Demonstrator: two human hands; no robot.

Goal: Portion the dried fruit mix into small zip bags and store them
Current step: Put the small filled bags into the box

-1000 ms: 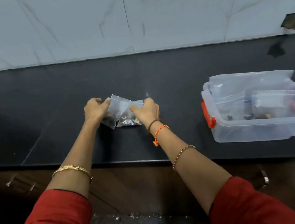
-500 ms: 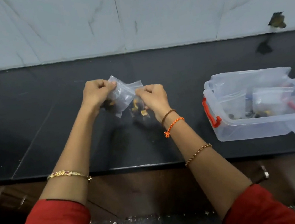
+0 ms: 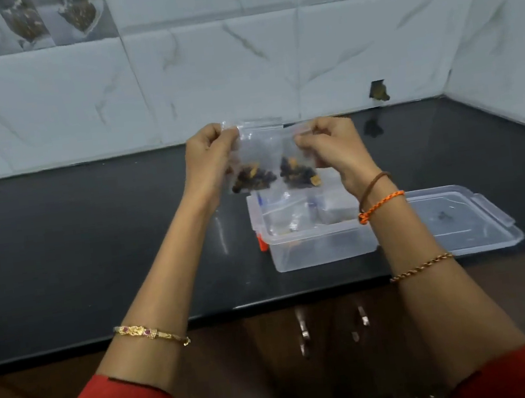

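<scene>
Up off the table come both bags, left hand (image 3: 208, 156) and right hand (image 3: 330, 144) each pinching one bag's top — lower them gently into the box (image 3: 321, 247), I'd say.

Container (image 3: 320, 251) and lid (image 3: 466, 223) block counter (image 3: 79, 254) right; left stretch free.

bags (image 3: 257, 156) lifted off counter, above container (image 3: 321, 244)
</scene>
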